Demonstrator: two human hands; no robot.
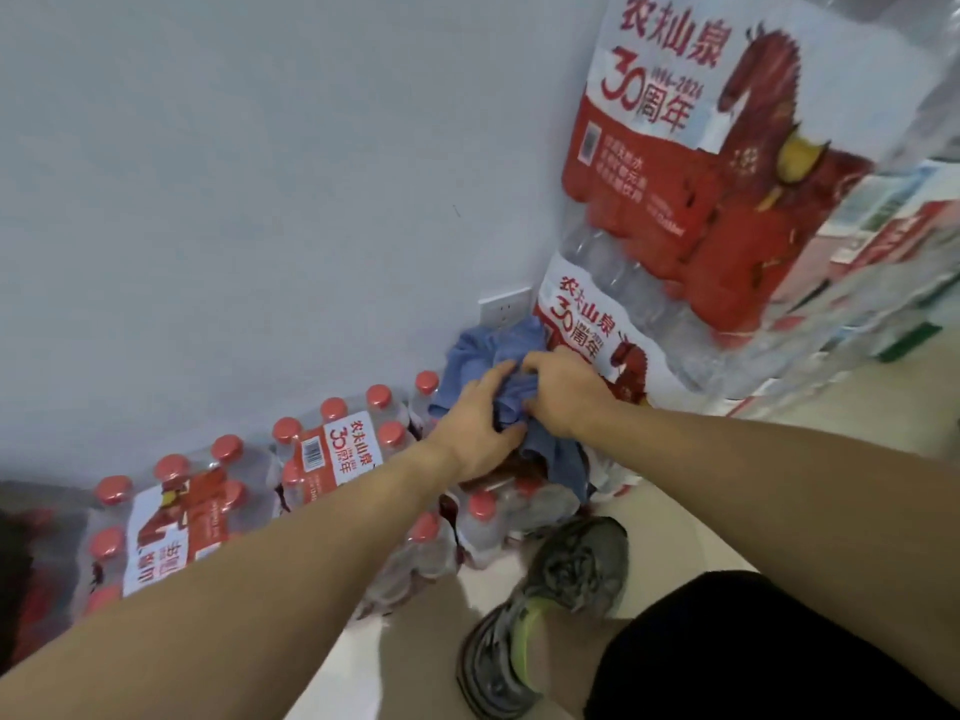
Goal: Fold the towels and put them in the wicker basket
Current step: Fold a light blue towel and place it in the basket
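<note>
Gripping the blue towel (511, 350) from both sides, the left hand (480, 426) and the right hand (563, 389) meet over one crumpled bunch of cloth. The left hand's fingers curl round the towel's near fold; the right hand's fingers are bent and pinch the fabric just beside them. The towel lies bunched on top of a shrink-wrapped pack of red-capped bottles (332, 454), with one end hanging down the pack's front. Directly behind the towel, a wall socket (504, 306) sits low on the grey wall (260, 174). To the right of the towel, touching it, stand tall stacked water packs (691, 200) with red labels. Below the towel, a grey shoe (545, 610) rests on the pale floor (670, 517).
</note>
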